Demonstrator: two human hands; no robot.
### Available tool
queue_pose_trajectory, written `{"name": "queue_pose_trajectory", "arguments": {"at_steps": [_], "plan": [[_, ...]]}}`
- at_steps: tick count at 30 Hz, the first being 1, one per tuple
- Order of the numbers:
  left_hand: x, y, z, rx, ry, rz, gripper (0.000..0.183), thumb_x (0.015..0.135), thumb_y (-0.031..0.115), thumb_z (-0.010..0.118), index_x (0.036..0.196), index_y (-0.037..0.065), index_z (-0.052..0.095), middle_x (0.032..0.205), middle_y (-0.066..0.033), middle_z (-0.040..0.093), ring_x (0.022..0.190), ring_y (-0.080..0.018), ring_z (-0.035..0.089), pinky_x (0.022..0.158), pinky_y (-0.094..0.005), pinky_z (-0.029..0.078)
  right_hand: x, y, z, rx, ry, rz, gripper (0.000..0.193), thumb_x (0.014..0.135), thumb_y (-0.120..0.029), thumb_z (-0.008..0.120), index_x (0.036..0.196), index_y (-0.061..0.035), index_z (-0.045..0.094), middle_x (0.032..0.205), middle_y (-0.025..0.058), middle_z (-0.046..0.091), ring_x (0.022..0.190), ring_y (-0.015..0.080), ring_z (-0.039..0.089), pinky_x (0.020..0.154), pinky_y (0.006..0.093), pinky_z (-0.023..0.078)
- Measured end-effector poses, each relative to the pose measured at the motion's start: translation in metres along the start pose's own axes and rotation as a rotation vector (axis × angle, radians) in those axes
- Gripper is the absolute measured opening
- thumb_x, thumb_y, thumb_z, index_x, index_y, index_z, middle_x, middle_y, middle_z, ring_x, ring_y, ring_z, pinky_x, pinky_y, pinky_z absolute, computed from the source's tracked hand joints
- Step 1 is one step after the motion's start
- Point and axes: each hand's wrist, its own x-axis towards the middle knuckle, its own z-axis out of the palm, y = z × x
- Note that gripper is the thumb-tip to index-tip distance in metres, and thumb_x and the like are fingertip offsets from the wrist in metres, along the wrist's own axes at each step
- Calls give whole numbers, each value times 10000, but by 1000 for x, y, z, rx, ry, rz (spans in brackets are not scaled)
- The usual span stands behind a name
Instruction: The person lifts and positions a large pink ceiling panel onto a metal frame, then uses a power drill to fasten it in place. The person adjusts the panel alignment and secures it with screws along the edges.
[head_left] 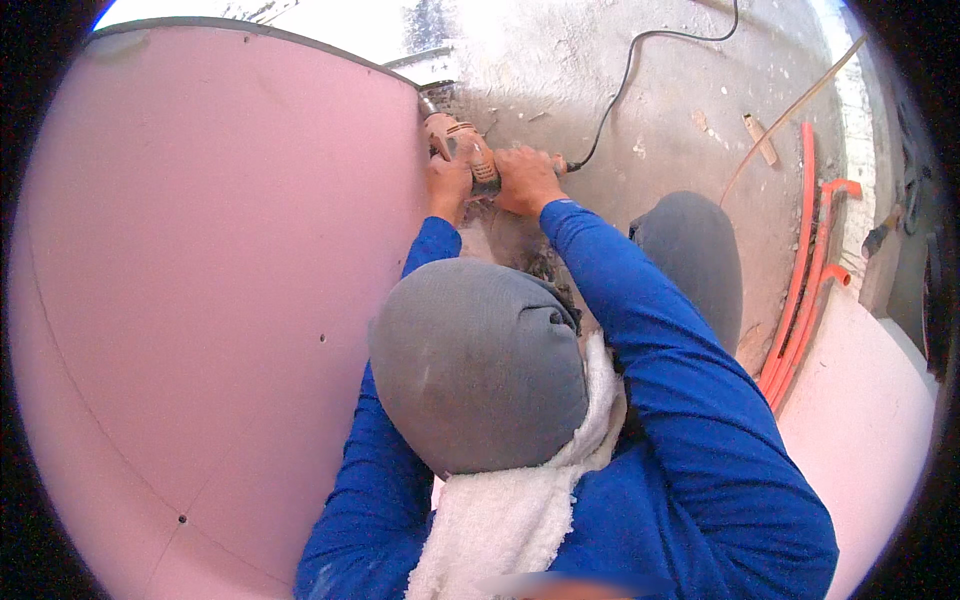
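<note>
Both my hands are closed on an orange-and-black corded power drill [462,142]. My left hand [448,185] wraps the body behind the front end, and my right hand [527,180] grips the rear handle. The drill's nose points away from me, up against the far right edge of a large pink plasterboard sheet [230,250]. Its tip is too small to make out. A black power cord [608,105] runs from the handle across the floor. Dark screw heads or holes dot the board, which also bears faint lines.
My grey-trousered knees rise close behind my hands, and a white towel [500,520] hangs in front of me. On the right, orange pipes [800,270] lie on the rough concrete floor [560,70], near a thin stick [800,110], a wood piece [760,140] and a pale board [860,420].
</note>
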Motion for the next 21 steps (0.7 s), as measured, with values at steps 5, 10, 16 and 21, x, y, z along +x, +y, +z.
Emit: {"name": "queue_pose_trajectory", "arguments": {"at_steps": [5,10,16,21], "plan": [[-5,7,6,8,39,28,785,904,590,715,1251,-104,597,1114,-195,691,930,-313,731,677,-467,643,1,2,-6,16,-12,13,450,725,-342,828,1070,-88,692,1033,157,729,1039,381,669,911,518,509],[-8,16,11,-54,3,-30,827,895,614,710,1228,-134,594,1097,-228,687,904,-311,732,646,-463,633,4,9,-3,-48,58,-10,414,716,-273,803,1055,-73,674,1017,164,721,1033,395,660,914,527,503],[-8,26,12,5,13,-62,807,911,610,692,1218,-129,591,1081,-200,693,829,-305,734,583,-464,622,10,10,-19,-88,-2,-40,353,726,-219,773,1036,-65,702,1033,173,730,1030,389,685,905,516,530],[7,15,30,-391,-137,-99,721,954,606,643,1222,-63,603,1038,-172,710,819,-286,746,599,-474,637,33,25,-51,-302,-41,-138,244,736,-185,773,958,-84,768,1015,170,761,1011,366,729,891,479,569]]}}
